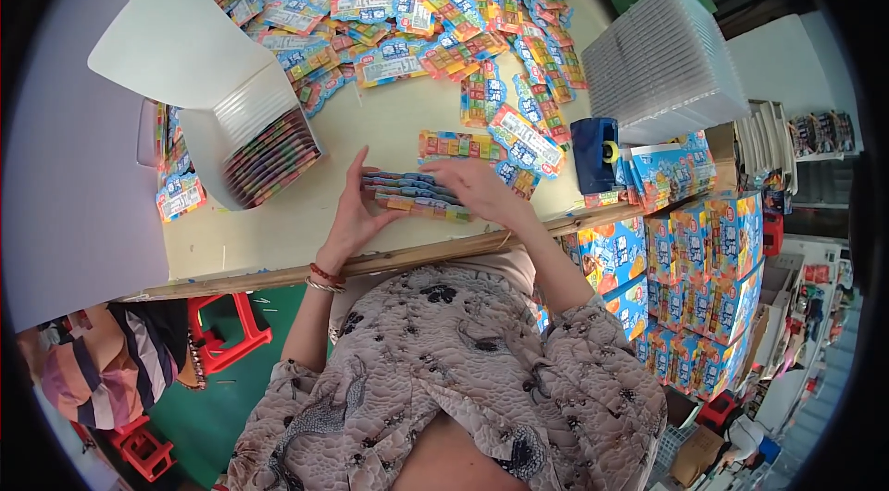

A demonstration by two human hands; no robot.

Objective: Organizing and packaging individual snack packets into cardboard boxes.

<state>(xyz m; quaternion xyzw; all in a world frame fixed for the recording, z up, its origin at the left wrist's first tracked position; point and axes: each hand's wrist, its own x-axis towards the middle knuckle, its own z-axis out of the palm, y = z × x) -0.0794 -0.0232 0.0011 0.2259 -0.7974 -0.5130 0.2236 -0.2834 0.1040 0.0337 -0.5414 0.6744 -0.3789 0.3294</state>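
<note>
Between my two hands, just above the table's near edge, is a small stack of colourful flat candy packets (417,193). My left hand (350,213) grips the stack's left end, with thumb and fingers on either side. At its right end, my right hand (480,190) has its fingers closed over the packets; the fingertips are partly hidden. Left of them stands a white display box (204,139) with its lid raised, holding a row of upright packets (273,158). Several loose packets (454,147) lie flat just beyond my right hand.
A large heap of packets (389,19) covers the table's far side. At right are a stack of clear plastic trays (657,61) and a dark blue tape dispenser (594,155). Filled blue boxes (694,287) are piled below the wooden table edge (417,255). Red stools (227,334) stand lower left.
</note>
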